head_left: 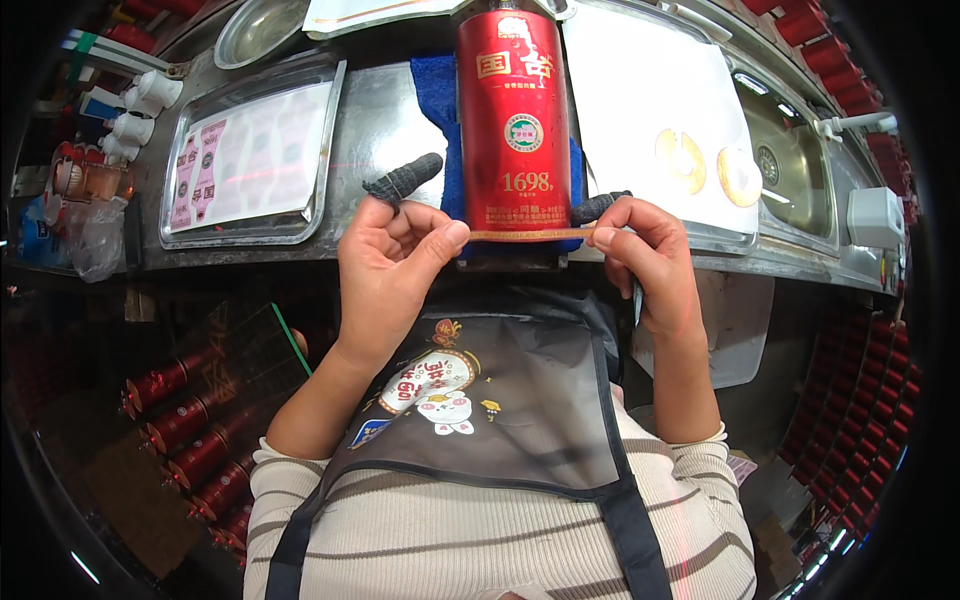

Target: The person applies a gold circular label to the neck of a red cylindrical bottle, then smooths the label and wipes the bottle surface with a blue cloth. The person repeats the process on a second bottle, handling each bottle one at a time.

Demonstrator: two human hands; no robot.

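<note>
A large red bottle (515,150) with gold print and a round green-and-white emblem lies in front of me on a blue cloth (432,85). Across its near end runs a narrow gold-brown strip (530,235). Its left end is pinched between the thumb and fingers of my left hand (385,260); that index finger wears a dark cloth finger cover and points up. My right hand (650,255) pinches the strip's other end, its index finger covered likewise. A thin grey tool (637,302), its kind unclear, sticks down from my right palm.
A metal tray (325,190) with printed decal sheets is at left, near a metal bowl (262,30). To the right, a white sheet (650,90) with gold ring decals (740,178) lies beside a sink (790,160). Racked red bottles (205,440) stand low on both sides.
</note>
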